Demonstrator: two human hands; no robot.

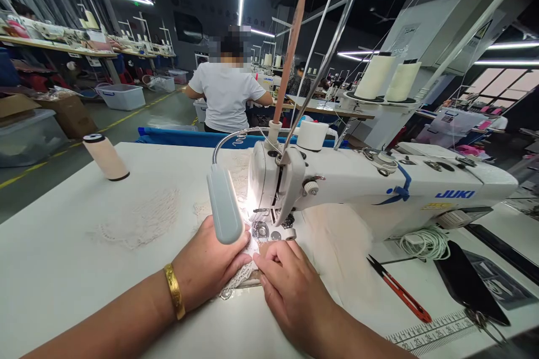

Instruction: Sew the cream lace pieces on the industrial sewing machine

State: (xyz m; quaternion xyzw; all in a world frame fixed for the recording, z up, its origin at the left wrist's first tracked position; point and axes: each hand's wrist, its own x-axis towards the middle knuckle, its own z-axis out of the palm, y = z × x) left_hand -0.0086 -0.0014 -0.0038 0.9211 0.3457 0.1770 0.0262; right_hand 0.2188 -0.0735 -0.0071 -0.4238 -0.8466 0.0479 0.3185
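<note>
- Our left hand (206, 261) rests palm down on the lace trim (241, 279), its thumb and fingers fairly close together beside the presser foot; we cannot tell whether they pinch the lace or only press it flat, since the lamp head hides part of them.
- Our right hand (290, 280) has its fingers curled, and its thumb and forefinger are drawn close at the right edge of the lace trim, taking hold of it there.
- The lace trim lies between our two hands, in front of the presser foot of the white JUKI sewing machine (337, 179), its scalloped end hanging toward us.
- We wear a gold bracelet (174, 291) on the left wrist.
- A grey lamp head (226, 205) on a bendable metal neck sits just above our left fingers, lighting the needle area.
- Left of us, a pale lace piece (143, 219) lies flat on the white table (54, 247), and a peach thread cone (106, 158) stands beyond it.
- To our right we see pale sheer fabric (337, 255), red-handled thread snips (400, 290), a coil of cord (424, 244) and a clear ruler (433, 332).
- Ahead, a co-worker in a white T-shirt (231, 95) sits with their back to us.
</note>
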